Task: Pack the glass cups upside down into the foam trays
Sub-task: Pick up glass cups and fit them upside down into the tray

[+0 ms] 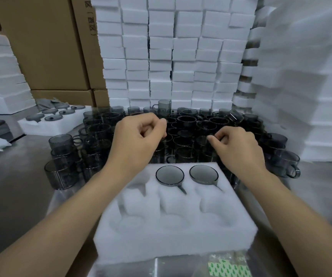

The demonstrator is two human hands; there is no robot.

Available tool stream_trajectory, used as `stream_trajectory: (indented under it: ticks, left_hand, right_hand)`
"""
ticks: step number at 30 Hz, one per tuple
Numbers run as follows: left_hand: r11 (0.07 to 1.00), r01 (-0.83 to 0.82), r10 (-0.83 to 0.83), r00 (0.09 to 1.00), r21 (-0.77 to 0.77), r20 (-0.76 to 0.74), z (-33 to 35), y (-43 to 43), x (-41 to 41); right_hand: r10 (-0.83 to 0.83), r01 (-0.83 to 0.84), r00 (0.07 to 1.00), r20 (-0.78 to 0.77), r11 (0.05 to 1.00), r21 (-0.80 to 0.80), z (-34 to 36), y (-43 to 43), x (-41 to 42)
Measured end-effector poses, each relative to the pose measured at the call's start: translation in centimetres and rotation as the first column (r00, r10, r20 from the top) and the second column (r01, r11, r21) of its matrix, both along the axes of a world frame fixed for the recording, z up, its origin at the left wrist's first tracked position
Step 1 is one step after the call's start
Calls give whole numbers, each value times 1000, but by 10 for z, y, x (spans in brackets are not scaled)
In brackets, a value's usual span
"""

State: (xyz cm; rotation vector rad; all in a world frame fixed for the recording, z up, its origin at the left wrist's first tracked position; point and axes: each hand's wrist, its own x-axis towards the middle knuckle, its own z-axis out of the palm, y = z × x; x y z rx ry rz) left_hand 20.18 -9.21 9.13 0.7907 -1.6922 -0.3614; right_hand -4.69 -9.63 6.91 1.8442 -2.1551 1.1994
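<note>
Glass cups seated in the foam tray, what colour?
Translucent smoke-grey glass cups in the white foam tray; head view.

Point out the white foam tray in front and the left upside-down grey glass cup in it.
White foam tray in front (173, 239): head view, bare front rim.
Left upside-down smoky grey glass cup (169, 175): head view, centre of its upturned base.

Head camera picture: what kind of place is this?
Probably a packing area in a warehouse or factory: stacked white foam trays, brown cardboard cartons, and dozens of smoky glass cups crowded on a metal table.
</note>
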Motion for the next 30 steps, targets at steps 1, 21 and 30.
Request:
stream_trajectory:
  ticks: [1, 21, 30]
  left_hand:
    - [1000, -10, 10, 1000, -14, 10, -1, 1, 1]
    - [972, -83, 83, 996, -219, -10, -1, -2, 5]
    - [998, -55, 55, 998, -40, 24, 0, 1, 2]
  right_hand:
    - [23, -21, 998, 67, 999, -36, 2, 1, 0]
    - [578, -493, 816, 11, 706, -508, 14, 34, 46]
    - [604, -555, 793, -80, 664, -501, 17, 35, 42]
